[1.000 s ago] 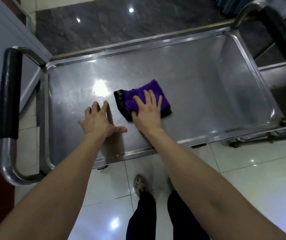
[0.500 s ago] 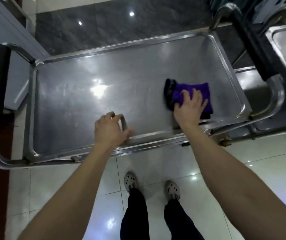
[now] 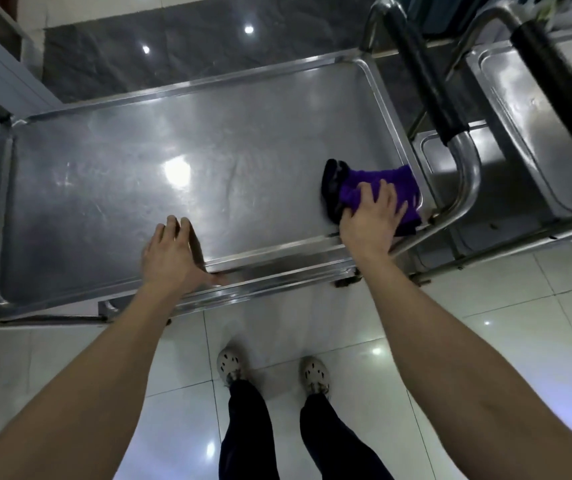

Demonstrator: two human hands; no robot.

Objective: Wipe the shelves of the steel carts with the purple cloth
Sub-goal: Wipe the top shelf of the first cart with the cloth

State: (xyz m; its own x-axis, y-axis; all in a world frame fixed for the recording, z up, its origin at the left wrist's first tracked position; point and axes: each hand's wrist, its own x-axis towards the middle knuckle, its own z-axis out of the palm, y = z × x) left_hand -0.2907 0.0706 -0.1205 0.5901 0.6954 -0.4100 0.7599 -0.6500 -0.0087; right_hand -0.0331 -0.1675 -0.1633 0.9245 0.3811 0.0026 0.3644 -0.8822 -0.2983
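Cart: steel cart (image 3: 364, 62) standing crosswise in front of the person, long side running left to right.
Top shelf: flat steel tray (image 3: 121, 188) with a raised rim all round; ceiling lights reflect in its surface.
Purple cloth: purple cloth (image 3: 395, 180) lying on the top shelf in the near right corner, its right edge against the right rim; a dark edge shows on its left side.
Right hand: right hand (image 3: 369, 221) on top of the cloth, fingers bent and spread across it, thumb tucked against the cloth's near left edge so that a fold is gathered between thumb and fingers.
Left hand: left hand (image 3: 170, 254) palm down on the bare shelf just inside the near rim, well apart from the cloth; fingers straight and close together pointing far, thumb stretched right along the rim.
Cart handle: steel tube with a black grip (image 3: 426, 81) at the cart's right end.
Second cart: another steel cart (image 3: 527, 133) just beside the first on the right, with its own black-gripped handle (image 3: 554, 84).
Floor: glossy white tiles (image 3: 485, 306) on the near side; a dark stone strip (image 3: 173, 50) beyond the cart.
Person: dark trouser legs and two light perforated shoes (image 3: 229, 367) on the tiles, near the cart's near side.
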